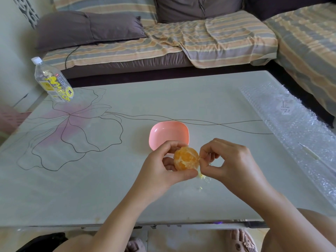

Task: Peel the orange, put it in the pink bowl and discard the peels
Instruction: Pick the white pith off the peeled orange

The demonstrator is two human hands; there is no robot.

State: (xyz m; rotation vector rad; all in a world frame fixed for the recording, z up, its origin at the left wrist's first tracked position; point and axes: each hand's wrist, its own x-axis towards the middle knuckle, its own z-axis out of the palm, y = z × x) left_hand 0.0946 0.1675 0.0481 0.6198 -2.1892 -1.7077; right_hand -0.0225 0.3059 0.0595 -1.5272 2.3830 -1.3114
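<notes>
My left hand (161,170) grips a peeled orange (185,159) between thumb and fingers, a little above the table. Its flesh shows bare with streaks of white pith. My right hand (231,162) pinches a thin strand of pith at the orange's right side. Small pale pith scraps (203,179) hang below the fruit and lie on the table under it. The pink bowl (168,132) stands just behind my hands, with nothing in it. No large peel pieces are in view.
The glass table (109,179) has a flower line drawing at left. A plastic bottle (52,82) stands at the far left corner. Bubble wrap (294,128) covers the right side. A sofa (181,39) with cushions runs behind the table.
</notes>
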